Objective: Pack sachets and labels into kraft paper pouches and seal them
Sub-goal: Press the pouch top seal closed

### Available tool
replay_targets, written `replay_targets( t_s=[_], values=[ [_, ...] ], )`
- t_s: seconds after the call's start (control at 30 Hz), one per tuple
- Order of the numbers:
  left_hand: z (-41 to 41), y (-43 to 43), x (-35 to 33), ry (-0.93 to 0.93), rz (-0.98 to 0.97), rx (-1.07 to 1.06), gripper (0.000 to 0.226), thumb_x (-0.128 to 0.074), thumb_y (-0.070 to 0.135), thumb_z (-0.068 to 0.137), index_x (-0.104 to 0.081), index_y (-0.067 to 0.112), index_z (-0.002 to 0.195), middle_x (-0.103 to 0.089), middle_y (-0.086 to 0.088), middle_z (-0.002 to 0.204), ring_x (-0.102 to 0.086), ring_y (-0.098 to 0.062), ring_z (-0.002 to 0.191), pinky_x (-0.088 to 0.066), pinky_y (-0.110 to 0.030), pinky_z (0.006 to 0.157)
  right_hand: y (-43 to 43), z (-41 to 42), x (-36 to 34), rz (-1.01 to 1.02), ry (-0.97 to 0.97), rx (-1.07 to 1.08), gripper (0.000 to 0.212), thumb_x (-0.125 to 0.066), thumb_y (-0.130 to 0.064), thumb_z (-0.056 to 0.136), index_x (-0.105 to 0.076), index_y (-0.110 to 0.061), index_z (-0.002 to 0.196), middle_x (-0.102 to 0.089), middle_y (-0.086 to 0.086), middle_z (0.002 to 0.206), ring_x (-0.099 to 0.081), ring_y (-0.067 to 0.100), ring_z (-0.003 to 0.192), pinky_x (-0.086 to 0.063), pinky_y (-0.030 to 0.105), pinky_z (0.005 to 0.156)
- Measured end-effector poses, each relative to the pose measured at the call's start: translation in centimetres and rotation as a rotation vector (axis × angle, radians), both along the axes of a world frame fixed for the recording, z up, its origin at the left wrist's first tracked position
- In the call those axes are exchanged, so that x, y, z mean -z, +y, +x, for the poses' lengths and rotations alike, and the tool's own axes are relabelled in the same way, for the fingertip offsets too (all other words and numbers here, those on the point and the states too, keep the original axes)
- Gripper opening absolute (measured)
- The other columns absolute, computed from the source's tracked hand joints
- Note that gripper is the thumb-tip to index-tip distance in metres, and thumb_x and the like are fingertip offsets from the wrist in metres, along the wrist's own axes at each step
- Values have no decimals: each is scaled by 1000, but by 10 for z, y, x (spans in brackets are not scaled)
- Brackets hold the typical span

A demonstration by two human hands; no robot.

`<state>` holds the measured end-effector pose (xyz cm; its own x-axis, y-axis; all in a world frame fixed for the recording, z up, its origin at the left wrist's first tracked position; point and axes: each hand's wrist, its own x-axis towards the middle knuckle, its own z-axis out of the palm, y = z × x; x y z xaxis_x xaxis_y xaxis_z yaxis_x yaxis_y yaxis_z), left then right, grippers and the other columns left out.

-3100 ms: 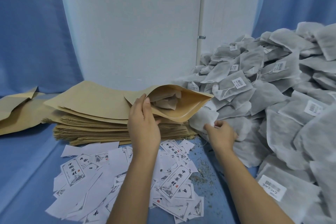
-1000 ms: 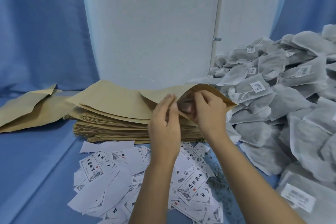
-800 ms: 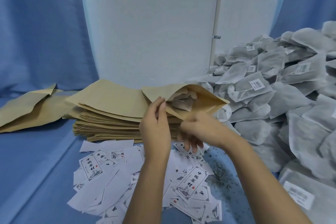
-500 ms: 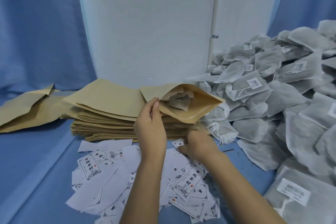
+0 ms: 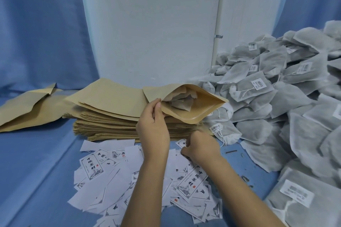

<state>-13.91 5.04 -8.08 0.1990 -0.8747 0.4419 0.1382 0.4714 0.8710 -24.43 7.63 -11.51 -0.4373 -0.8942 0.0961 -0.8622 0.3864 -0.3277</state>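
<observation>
An open kraft paper pouch (image 5: 195,114) lies on top of a stack of flat pouches (image 5: 110,125), its mouth facing me. Grey sachets (image 5: 181,104) show inside it. My left hand (image 5: 154,131) pinches the near lip of the mouth and holds it open. My right hand (image 5: 202,146) is down at the far edge of the scattered white labels (image 5: 103,167), below the pouch. Its fingers are curled on one small label (image 5: 181,142); the fingertips are mostly hidden under the hand.
A big heap of grey tagged sachets (image 5: 276,97) fills the right side, reaching the near right corner. More kraft pouches (image 5: 27,108) lie at the far left. A white panel (image 5: 147,24) and blue curtains stand behind. The surface is blue cloth with loose crumbs.
My right hand left the pouch mouth, dropped to the label pile and closed its fingers on a label. My left hand kept its hold on the pouch lip.
</observation>
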Motion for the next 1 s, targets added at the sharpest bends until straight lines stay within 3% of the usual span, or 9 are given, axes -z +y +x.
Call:
replay_targets(
  t_s=[0.17,0.27,0.33,0.4,0.5,0.67,0.77,0.87,1.0],
  values=[
    [0,0,0,3,-5,-7,23,-49,16,98,-67,13,111,-63,20,94,-62,7,84,-54,-22,83,-1,-2,0,61,-73,-28,29,-64,-26,77,-41,-16,61,-45,1,91,-43,24,85,-37,30,67],
    [0,0,0,0,-6,-8,23,-48,16,98,-67,13,110,-65,14,96,-63,-2,92,-54,-28,86,-2,-3,1,41,-42,-45,12,-63,-24,81,-60,-13,85,-50,3,108,-49,25,104,-43,31,76],
    [0,0,-1,-4,-8,-7,23,-48,16,98,-67,13,111,-66,8,98,-63,-2,92,-54,-29,87,-1,-1,1,21,45,-77,10,-60,-18,83,-59,-9,88,-50,5,101,-50,28,104,-39,28,70],
    [0,0,0,-4,-9,-11,23,-48,16,98,-67,12,111,-67,7,99,-62,0,90,-54,-28,86,2,4,-1,15,178,-147,12,-58,-15,86,-53,-8,77,-52,7,83,-51,29,89,-33,26,60],
    [0,-1,0,-14,-2,-13,23,-48,17,98,-67,14,110,-66,11,98,-62,0,90,-53,-25,85,4,1,-8,-10,277,-226,18,-55,-17,88,-51,-9,72,-52,10,72,-48,26,74,-33,29,61],
    [-1,-1,0,-10,-4,-15,23,-48,17,98,-66,13,112,-63,18,94,-62,9,82,-53,-20,80,5,-24,-15,-26,62,-139,31,-58,-4,79,-35,-8,58,-41,7,64,-41,22,66,-26,26,46],
    [-1,-2,2,-11,-3,-14,24,-48,18,99,-66,13,112,-62,21,93,-61,13,77,-52,-16,75,9,-32,-16,-46,-3,-234,9,-58,3,76,-63,-4,74,-55,4,74,-48,17,69,-31,18,47],
    [-1,-2,3,-8,-7,-15,23,-47,18,99,-66,14,111,-61,23,92,-60,14,75,-50,-16,73,18,-34,-37,-125,-199,-355,27,-57,-1,86,-75,-22,85,-63,-10,71,-46,3,52,-35,9,45],
    [0,-3,3,1,14,-30,22,-47,19,99,-67,16,109,-65,18,93,-63,8,72,-49,-12,69,42,-36,-76,-171,-424,-559,45,-54,1,89,-70,-40,95,-67,-24,87,-56,-8,63,-40,4,57]
  ],
)
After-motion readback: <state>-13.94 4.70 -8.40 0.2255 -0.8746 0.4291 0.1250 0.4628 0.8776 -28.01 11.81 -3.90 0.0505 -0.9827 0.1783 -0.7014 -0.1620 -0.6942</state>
